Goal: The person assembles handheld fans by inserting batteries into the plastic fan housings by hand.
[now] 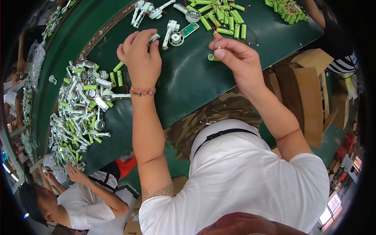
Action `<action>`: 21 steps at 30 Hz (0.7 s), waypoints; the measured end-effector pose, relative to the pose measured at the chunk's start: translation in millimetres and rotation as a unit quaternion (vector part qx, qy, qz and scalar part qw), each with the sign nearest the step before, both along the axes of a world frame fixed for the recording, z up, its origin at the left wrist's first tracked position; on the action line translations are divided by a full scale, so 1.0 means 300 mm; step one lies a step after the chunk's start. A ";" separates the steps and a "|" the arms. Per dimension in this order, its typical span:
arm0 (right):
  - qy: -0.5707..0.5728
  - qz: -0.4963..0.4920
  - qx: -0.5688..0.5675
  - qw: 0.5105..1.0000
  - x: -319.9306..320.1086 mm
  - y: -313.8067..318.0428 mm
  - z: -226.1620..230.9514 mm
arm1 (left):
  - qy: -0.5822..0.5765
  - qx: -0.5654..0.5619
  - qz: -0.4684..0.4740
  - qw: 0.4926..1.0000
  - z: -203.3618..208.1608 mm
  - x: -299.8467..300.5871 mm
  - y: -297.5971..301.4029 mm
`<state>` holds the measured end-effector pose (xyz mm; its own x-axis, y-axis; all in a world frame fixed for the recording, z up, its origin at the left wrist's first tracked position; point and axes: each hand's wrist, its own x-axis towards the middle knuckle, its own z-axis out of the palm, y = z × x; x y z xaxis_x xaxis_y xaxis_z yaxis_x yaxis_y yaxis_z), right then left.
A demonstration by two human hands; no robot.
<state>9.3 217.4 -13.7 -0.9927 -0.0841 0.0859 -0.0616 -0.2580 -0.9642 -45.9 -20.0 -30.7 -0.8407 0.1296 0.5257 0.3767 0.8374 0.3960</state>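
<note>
My left hand (143,58) is closed around a small white fan part (154,38) with a round edge. The palm and fingers hide most of it. To the right, my right hand (243,58) pinches with thumb and forefinger, and a tiny white tip shows between them. A green battery cell (212,57) sits end-on right at that thumb; how firmly it is gripped is partly hidden. Between the hands, toward the far side, lie white fan housings (176,38), one beside a green circuit board (191,29).
A large heap of fan housings and green cells (84,103) covers the left of the dark green table (184,82). Loose batteries (223,17) with red wires lie at the far side, more (288,11) beyond. Cardboard boxes (305,98) stand right. A co-worker (84,203) works lower left.
</note>
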 end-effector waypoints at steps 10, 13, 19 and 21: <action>-0.043 0.070 -0.057 0.995 0.029 -0.063 0.047 | -0.195 0.800 -0.200 0.531 0.066 0.067 -0.059; -0.036 0.127 -0.011 0.991 0.028 -0.105 0.037 | -0.247 0.817 -0.275 0.443 0.039 0.073 -0.030; -0.101 0.200 0.034 0.974 0.063 -0.209 0.077 | -0.260 0.795 -0.304 0.457 0.052 0.100 0.008; -0.108 0.189 -0.001 0.976 0.071 -0.246 0.073 | -0.259 0.784 -0.313 0.470 0.060 0.100 0.018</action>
